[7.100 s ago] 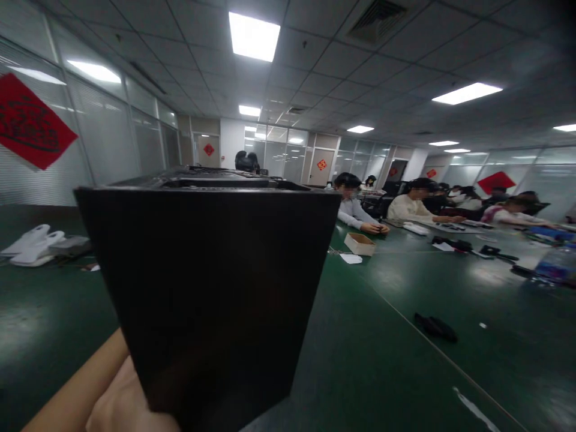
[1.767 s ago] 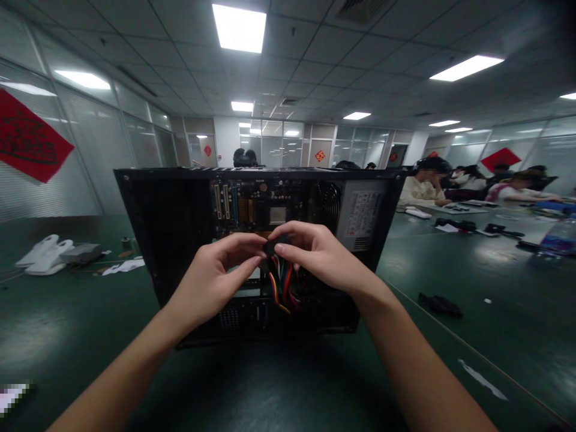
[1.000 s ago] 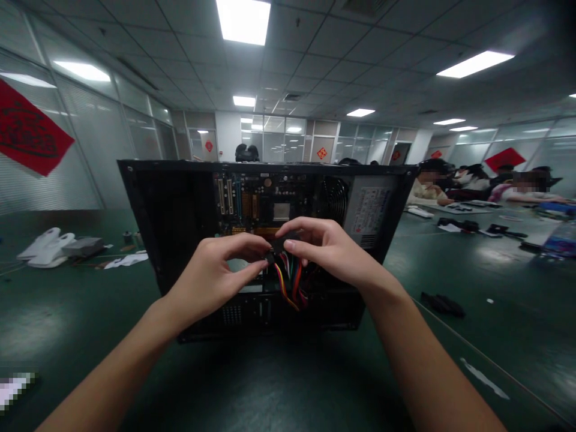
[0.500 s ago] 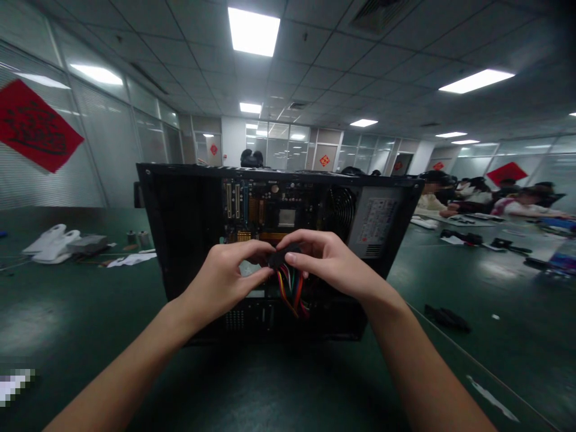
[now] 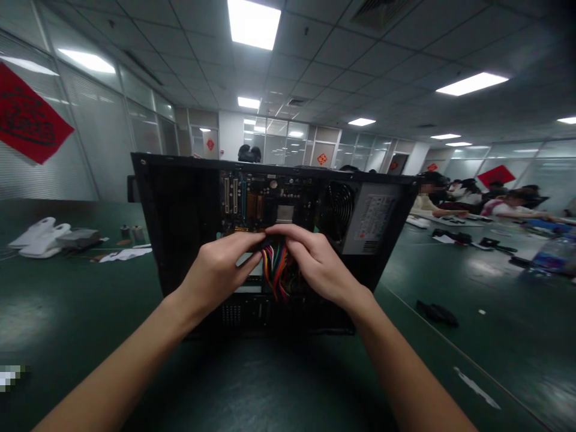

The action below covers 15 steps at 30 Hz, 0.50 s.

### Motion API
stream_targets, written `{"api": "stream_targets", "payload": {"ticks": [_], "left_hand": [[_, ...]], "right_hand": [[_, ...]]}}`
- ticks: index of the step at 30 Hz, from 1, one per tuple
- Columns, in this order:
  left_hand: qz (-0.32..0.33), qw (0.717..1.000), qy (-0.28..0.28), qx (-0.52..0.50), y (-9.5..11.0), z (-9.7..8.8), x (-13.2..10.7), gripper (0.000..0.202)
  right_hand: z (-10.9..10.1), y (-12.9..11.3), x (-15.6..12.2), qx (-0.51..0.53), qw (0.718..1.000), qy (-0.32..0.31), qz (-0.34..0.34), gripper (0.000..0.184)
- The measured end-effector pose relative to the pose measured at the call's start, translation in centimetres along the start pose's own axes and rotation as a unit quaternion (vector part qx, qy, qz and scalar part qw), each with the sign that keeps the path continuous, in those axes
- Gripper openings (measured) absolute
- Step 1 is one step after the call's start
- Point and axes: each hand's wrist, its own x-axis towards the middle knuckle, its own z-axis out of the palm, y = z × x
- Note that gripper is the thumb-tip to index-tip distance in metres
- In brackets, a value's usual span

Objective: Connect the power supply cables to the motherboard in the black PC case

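An open black computer case (image 5: 171, 228) stands on its side on the green table (image 5: 81, 312), its inside facing me. The motherboard (image 5: 265, 201), a fan (image 5: 337, 207) and the grey power supply (image 5: 375, 219) show inside. My left hand (image 5: 216, 270) and my right hand (image 5: 315, 264) meet in front of the board. Both pinch a black connector (image 5: 271, 242) at the end of a bundle of red, yellow and black wires (image 5: 274, 273). The connector sits just below the motherboard's lower edge, mostly hidden by my fingers.
White objects and a grey box (image 5: 49, 237) lie at the left, with small items and paper (image 5: 123, 252) nearer the case. A black item (image 5: 436, 312) lies on the table at the right. Several people (image 5: 450, 201) sit working at the far right.
Both hands have moved the connector and wires up towards the motherboard. My fingers have drawn closer together over the connector. The view has shifted slightly.
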Motion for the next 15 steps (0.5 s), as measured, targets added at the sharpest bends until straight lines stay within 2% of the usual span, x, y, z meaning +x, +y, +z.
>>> {"api": "stream_targets", "payload": {"ticks": [2,4,7,10,12,15], "left_hand": [[-0.004,1.000,0.001,0.008,-0.2,0.2,-0.1,0.026],[-0.010,1.000,-0.006,0.017,-0.5,0.5,-0.4,0.027],[-0.012,0.999,-0.018,0.024,-1.1,1.1,-0.8,0.026],[-0.006,1.000,-0.014,0.013,-2.0,1.8,-1.1,0.024],[-0.013,1.000,-0.010,-0.004,-2.5,2.3,-1.3,0.023],[-0.047,0.998,-0.022,-0.028,-3.1,2.8,-1.7,0.024]], "right_hand": [[0.0,0.1,-0.2,-0.109,0.992,-0.039,-0.043,0.048],[0.3,0.4,-0.3,-0.230,0.969,-0.039,-0.077,0.053],[1.1,1.3,-0.2,-0.385,0.913,0.007,-0.136,0.045],[1.5,2.7,0.0,-0.459,0.870,0.010,-0.181,0.035],[1.4,4.0,0.0,-0.484,0.861,-0.002,-0.158,0.030],[0.9,6.2,-0.1,-0.492,0.868,-0.026,-0.061,0.026]]}}
